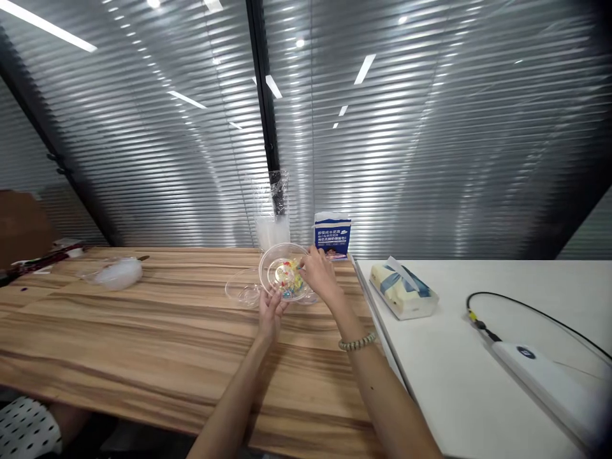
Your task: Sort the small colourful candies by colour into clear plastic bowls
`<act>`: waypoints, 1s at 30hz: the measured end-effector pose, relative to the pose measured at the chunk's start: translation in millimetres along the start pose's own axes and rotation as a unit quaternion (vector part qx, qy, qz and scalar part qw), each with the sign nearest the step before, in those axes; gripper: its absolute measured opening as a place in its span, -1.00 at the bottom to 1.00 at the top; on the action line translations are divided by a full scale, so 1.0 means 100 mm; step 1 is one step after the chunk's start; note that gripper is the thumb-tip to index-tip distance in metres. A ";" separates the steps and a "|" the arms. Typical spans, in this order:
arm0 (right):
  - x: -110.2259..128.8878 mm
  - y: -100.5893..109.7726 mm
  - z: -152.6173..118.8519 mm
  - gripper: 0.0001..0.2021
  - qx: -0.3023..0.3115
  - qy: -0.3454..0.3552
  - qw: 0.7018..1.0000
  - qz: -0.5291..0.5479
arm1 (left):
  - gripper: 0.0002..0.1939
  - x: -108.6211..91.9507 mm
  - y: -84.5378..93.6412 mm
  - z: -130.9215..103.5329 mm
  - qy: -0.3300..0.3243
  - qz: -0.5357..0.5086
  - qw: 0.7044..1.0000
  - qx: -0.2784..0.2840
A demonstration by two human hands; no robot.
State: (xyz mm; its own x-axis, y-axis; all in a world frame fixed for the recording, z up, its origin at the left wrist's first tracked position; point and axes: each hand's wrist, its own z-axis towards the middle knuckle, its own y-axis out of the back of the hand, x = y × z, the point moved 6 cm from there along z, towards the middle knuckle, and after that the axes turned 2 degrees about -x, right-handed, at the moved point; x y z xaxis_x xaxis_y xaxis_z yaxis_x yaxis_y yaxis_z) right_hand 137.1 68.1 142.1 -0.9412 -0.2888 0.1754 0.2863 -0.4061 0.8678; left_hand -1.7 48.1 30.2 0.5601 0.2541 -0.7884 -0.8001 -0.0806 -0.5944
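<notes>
A round clear plastic bowl (266, 271), tilted toward me, holds small red, yellow and blue pieces (287, 275). The fingers of my left hand (272, 307) grip its lower rim from below. At the bowl's right side is my right hand (317, 271), fingertips pinched together over the pieces; what they hold, if anything, is too small to make out. Behind and to the left of the bowl a clear round plastic lid or dish (239, 287) lies on the wooden table (157, 344).
Toward the back stand a tall clear plastic bag with white contents (272, 231) and a blue printed packet (332, 237). A clear bag with whitish contents (118, 273) lies at left. On the white table (449, 357) sit a tissue pack (404, 290) and a white device with a black cable (540, 376).
</notes>
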 end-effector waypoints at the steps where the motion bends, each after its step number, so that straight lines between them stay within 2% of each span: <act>1: 0.00 -0.02 0.00 -0.81 -0.001 0.000 1.000 -0.001 | -0.42 0.01 0.00 0.00 0.003 -0.002 1.000 0.001; 6: 0.01 -0.05 0.00 -0.81 0.002 -0.002 1.000 -0.004 | -0.46 0.00 -0.03 -0.02 0.003 0.004 1.000 0.002; 14: 0.01 0.03 0.01 -0.83 -0.012 -0.006 1.000 0.022 | -0.48 -0.04 -0.04 -0.01 -0.002 -0.010 1.000 0.009; 18: 0.03 0.13 0.04 -0.83 -0.089 -0.006 0.991 0.099 | -0.48 -0.05 -0.04 0.00 0.005 -0.025 1.000 0.004; 20: 0.02 0.20 0.05 -0.82 -0.142 0.001 0.976 0.164 | -0.49 -0.05 -0.04 0.01 0.004 -0.036 0.999 0.006; 22: -0.02 0.23 0.07 -0.81 -0.164 0.000 0.961 0.224 | -0.51 -0.05 -0.03 0.02 0.005 -0.042 0.999 0.001; 25: -0.12 0.19 0.09 -0.79 -0.147 -0.031 0.950 0.273 | -0.55 -0.04 0.00 0.03 0.006 -0.044 0.999 -0.015; 30: -0.31 0.07 0.11 -0.82 -0.114 -0.086 0.960 0.239 | -0.58 -0.04 0.04 0.04 0.003 -0.041 0.999 -0.022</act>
State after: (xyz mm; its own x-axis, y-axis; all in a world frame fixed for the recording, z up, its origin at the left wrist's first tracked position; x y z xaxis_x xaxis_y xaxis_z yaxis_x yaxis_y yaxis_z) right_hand 165.9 83.2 147.6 -0.7024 -0.3497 0.6200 0.7066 -0.4475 0.5481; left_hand -8.1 50.9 31.9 0.6242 0.2558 -0.7382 -0.7419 -0.1020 -0.6627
